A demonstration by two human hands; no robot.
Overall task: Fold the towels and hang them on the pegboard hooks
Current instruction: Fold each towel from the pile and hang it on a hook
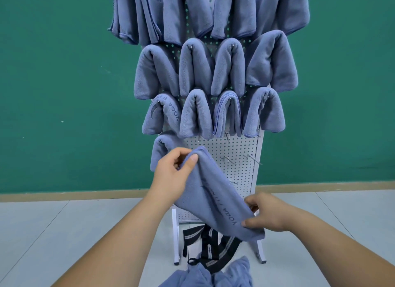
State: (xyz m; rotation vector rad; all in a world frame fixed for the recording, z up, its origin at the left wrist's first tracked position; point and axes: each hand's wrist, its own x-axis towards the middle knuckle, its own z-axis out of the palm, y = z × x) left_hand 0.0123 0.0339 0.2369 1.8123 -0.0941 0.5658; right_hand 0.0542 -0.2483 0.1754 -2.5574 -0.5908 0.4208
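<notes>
I hold a folded blue-grey towel [210, 198] with dark lettering slanted in front of the white pegboard [235, 150]. My left hand [173, 175] pinches its upper end, thumb on top. My right hand [267, 215] grips its lower end. Several folded towels [213, 71] of the same colour hang in rows on the upper hooks, and one more [160, 150] hangs at the left of the row behind my left hand. Bare metal hooks [253, 158] stick out to the right of the held towel.
The pegboard stands on white legs [176, 239] on a pale tiled floor before a green wall [64, 83]. Loose blue towels [213, 274] lie in a pile at the bottom edge, with a black striped strap [210, 246] lying across them.
</notes>
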